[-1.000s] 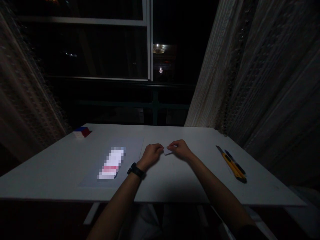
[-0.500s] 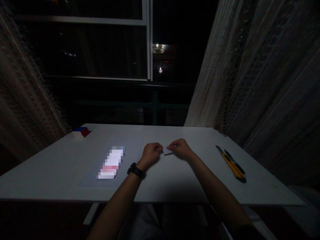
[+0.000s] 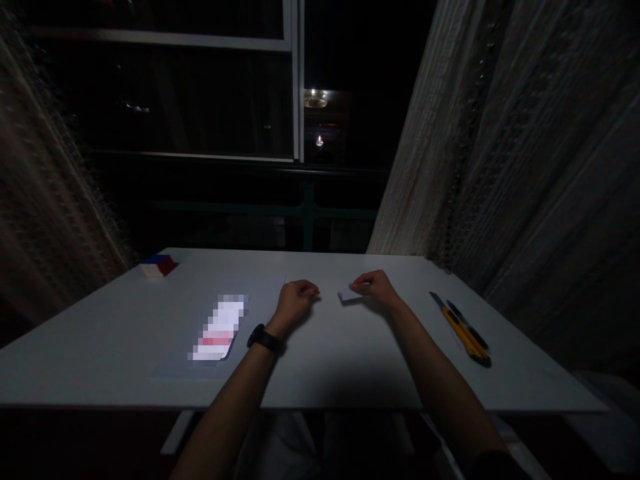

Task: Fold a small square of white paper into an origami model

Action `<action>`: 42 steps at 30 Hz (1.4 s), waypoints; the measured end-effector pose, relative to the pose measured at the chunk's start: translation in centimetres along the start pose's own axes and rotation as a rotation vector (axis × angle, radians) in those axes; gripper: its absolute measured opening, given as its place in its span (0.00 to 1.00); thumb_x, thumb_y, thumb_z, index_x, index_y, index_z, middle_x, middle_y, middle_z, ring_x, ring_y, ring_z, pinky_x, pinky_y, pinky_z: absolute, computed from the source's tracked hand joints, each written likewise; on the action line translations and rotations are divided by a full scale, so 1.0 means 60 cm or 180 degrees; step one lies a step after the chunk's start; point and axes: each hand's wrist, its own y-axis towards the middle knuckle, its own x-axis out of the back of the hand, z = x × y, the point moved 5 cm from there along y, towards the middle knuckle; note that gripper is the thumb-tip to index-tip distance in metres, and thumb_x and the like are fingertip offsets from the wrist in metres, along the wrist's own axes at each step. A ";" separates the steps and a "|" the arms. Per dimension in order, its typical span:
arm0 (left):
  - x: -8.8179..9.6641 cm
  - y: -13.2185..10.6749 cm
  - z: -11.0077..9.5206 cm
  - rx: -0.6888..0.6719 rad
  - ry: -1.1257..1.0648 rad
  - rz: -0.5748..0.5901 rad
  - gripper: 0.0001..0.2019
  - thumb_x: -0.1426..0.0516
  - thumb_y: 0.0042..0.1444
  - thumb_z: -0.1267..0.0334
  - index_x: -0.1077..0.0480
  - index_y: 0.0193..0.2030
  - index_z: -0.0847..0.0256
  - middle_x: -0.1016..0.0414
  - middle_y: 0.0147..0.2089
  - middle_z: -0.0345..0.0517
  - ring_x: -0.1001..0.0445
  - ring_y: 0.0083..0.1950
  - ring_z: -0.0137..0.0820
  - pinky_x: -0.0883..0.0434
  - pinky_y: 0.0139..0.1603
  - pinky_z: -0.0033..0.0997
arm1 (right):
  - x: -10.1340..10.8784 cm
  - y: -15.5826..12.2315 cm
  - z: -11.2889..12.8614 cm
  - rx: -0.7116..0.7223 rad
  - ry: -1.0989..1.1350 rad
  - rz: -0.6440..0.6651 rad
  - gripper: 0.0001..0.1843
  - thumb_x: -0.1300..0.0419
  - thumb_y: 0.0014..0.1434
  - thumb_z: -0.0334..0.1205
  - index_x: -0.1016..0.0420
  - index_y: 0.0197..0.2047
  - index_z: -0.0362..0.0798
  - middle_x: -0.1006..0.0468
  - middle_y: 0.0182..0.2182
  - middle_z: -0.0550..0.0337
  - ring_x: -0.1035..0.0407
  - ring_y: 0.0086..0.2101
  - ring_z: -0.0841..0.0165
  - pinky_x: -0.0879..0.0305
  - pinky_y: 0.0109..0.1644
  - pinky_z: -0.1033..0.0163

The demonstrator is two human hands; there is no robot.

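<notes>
Spanning the lower view is one white rectangular desk [image 3: 350, 373], set before a dark window with one pale curtain at each side. One pale flat sheet [image 3: 260, 300] lies on the left half of the desk. Two bare forearms extend from the near edge to mid-desk, ending in two hands that are held apart.

The left hand [image 3: 295, 301] rests at the sheet's right edge, fingers curled into a loose fist; whether it encloses anything cannot be told. One black wristwatch [image 3: 263, 339] sits on that wrist. The right hand [image 3: 376, 288] is knuckles-up, its fingertips pinching one small white paper piece [image 3: 347, 295]. This piece projects leftward from the right hand, into the gap between the hands and clear of the left hand.

One yellow utility knife [image 3: 465, 333] and one dark pen [image 3: 467, 323] lie side by side near the right edge. One red, blue and white cube [image 3: 157, 265] sits at the far left corner.
</notes>
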 end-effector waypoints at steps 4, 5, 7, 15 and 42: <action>-0.023 -0.003 -0.011 -0.0204 -0.0204 0.0032 0.13 0.49 0.53 0.59 0.26 0.37 0.62 0.23 0.39 0.47 0.27 0.39 0.31 0.33 0.40 0.27 | -0.031 0.001 0.009 0.0199 0.0005 0.0167 0.19 0.35 0.38 0.52 0.23 0.23 0.40 0.26 0.19 0.56 0.35 0.22 0.69 0.39 0.28 0.60; -0.028 -0.005 -0.014 -0.0203 -0.0217 0.0027 0.14 0.48 0.53 0.57 0.26 0.38 0.62 0.23 0.38 0.47 0.27 0.39 0.32 0.33 0.40 0.27 | -0.041 0.000 0.012 0.0223 0.0009 0.0216 0.19 0.36 0.39 0.51 0.22 0.23 0.41 0.25 0.20 0.56 0.35 0.23 0.68 0.39 0.28 0.60; -0.035 -0.009 -0.020 -0.0249 -0.0189 0.0115 0.15 0.48 0.52 0.56 0.26 0.37 0.62 0.23 0.37 0.47 0.27 0.38 0.32 0.34 0.38 0.27 | -0.055 -0.003 0.019 0.0270 -0.0009 0.0270 0.18 0.36 0.41 0.50 0.22 0.24 0.41 0.25 0.20 0.55 0.34 0.23 0.68 0.39 0.29 0.61; -0.013 -0.014 -0.029 -0.0099 0.0457 -0.0056 0.16 0.50 0.54 0.54 0.26 0.31 0.61 0.25 0.29 0.44 0.30 0.32 0.30 0.38 0.33 0.26 | -0.060 -0.010 0.022 0.0063 0.0103 0.0363 0.19 0.37 0.41 0.51 0.22 0.24 0.41 0.26 0.19 0.57 0.35 0.22 0.70 0.41 0.27 0.64; -0.028 -0.014 0.013 0.1220 -0.2798 -0.0159 0.13 0.36 0.38 0.62 0.29 0.29 0.68 0.27 0.27 0.44 0.31 0.24 0.24 0.34 0.22 0.20 | -0.070 -0.047 0.053 0.1157 -0.0846 -0.0381 0.09 0.40 0.50 0.37 0.23 0.37 0.52 0.24 0.43 0.58 0.31 0.43 0.64 0.38 0.50 0.57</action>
